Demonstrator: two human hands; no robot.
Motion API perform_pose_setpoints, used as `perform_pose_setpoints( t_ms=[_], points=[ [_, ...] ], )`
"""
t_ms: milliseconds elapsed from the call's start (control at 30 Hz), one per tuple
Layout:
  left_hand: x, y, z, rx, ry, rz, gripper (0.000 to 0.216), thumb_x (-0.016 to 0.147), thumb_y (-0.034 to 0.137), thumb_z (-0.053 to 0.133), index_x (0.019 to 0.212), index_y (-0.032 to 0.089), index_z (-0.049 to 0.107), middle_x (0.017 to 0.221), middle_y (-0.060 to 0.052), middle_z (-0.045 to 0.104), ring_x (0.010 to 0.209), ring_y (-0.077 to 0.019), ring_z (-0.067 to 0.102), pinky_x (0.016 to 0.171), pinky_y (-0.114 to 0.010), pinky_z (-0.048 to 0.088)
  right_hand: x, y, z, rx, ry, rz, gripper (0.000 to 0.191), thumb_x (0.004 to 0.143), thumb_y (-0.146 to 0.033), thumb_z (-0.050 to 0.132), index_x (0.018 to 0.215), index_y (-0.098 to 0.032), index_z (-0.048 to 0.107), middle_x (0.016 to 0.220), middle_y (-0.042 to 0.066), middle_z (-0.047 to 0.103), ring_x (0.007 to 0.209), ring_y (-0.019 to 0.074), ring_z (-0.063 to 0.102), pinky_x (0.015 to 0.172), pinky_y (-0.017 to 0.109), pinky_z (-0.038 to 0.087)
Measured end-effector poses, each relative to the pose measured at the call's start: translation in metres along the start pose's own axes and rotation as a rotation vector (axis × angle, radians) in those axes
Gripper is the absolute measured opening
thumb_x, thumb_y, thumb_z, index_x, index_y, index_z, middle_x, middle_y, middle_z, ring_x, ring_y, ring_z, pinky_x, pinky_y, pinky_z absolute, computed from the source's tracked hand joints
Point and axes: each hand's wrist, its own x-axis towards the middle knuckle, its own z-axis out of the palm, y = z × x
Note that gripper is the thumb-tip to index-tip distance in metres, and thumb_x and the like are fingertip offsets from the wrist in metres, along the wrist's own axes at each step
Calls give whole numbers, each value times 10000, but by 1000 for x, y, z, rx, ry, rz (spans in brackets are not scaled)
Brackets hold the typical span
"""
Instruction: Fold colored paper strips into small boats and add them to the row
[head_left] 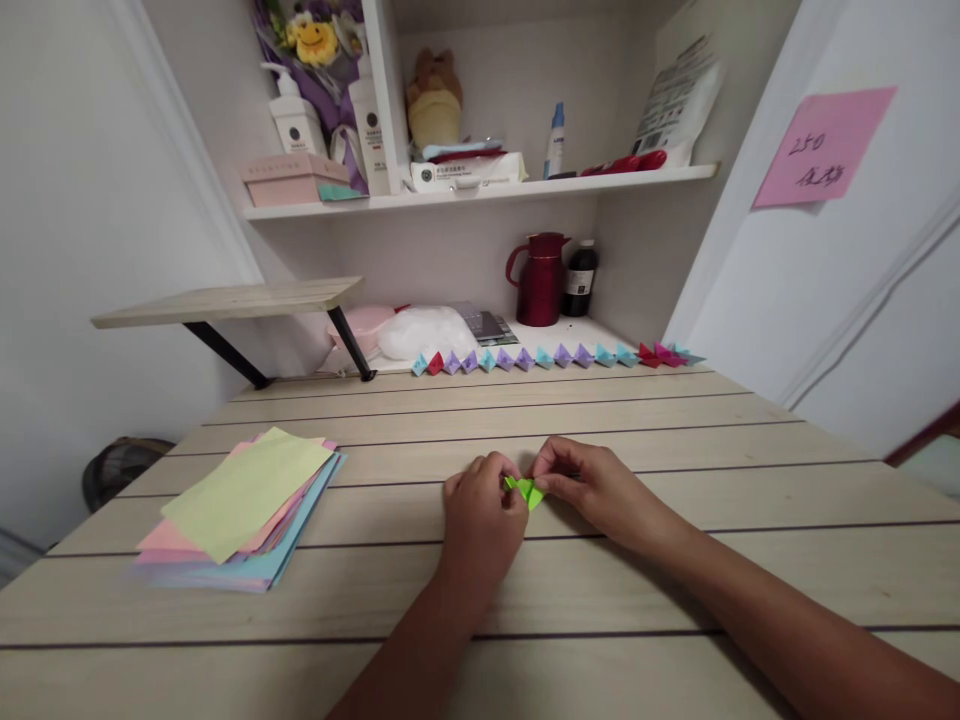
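Note:
A small folded green paper piece (526,490) lies just above the wooden table (675,560), pinched from both sides. My left hand (480,510) is closed on its left end and my right hand (581,480) is closed on its right end. Most of the paper is hidden between my fingers. Along the table's far edge runs a row of several small folded paper shapes (555,357) in blue, purple and red.
A stack of coloured paper sheets (240,505) lies at the left of the table, a yellow-green sheet on top. A raised wooden shelf (232,300) stands at the back left. A red jug (540,278) and dark bottle (580,278) sit behind. A pink note (821,145) hangs right.

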Motion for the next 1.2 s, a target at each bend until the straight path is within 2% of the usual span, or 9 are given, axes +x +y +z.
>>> perform_pose_setpoints(
  t_ms=[167, 300, 400, 500, 667, 933, 1200],
  points=[
    [0, 0, -1, 10, -2, 1, 183, 682, 56, 540, 720, 234, 533, 706, 38, 607, 628, -133, 549, 621, -243, 384, 0, 1, 0, 25, -16, -17, 38, 800, -213, 555, 768, -205, 573, 741, -8, 622, 701, 156, 548, 654, 267, 412],
    [1, 1, -3, 19, -20, -13, 160, 682, 75, 557, 700, 231, 530, 683, 34, 598, 620, -141, 544, 603, -248, 369, -1, 2, 1, 32, -78, -59, 34, 811, -208, 547, 807, -203, 580, 780, 4, 640, 725, 160, 556, 654, 266, 411],
    [1, 3, -4, 37, -27, -19, 171, 668, 66, 565, 687, 230, 520, 662, 38, 584, 616, -141, 536, 596, -247, 360, -3, 1, 3, 7, -121, -85, 38, 800, -194, 563, 833, -206, 577, 768, -5, 629, 680, 144, 535, 599, 243, 392],
    [0, 6, -4, 89, -56, -21, 167, 681, 62, 549, 703, 226, 521, 668, 39, 580, 612, -136, 530, 615, -252, 363, -4, -2, 5, -79, -115, -132, 105, 764, -132, 564, 831, -212, 553, 770, -18, 609, 652, 131, 510, 570, 227, 371],
    [-1, 8, -5, 124, -58, -55, 107, 717, 111, 550, 722, 216, 526, 706, 31, 602, 605, -130, 528, 627, -258, 365, -5, -7, 3, -344, -83, -228, 187, 710, -48, 544, 789, -217, 532, 824, -5, 620, 713, 149, 535, 662, 251, 393],
    [-2, 9, -5, 148, -79, -102, 93, 713, 136, 554, 716, 220, 513, 597, 53, 549, 550, -124, 505, 595, -250, 347, -1, 2, -4, -518, -45, -194, 152, 715, -81, 562, 753, -227, 538, 782, -13, 619, 732, 159, 551, 675, 252, 387],
    [-4, 8, -4, 158, -75, -74, 98, 723, 136, 555, 714, 218, 504, 612, 49, 566, 583, -128, 532, 639, -258, 368, 0, 5, -7, -526, -42, -164, 93, 753, -151, 586, 792, -233, 604, 827, 8, 657, 797, 183, 579, 707, 276, 412]
  ],
)
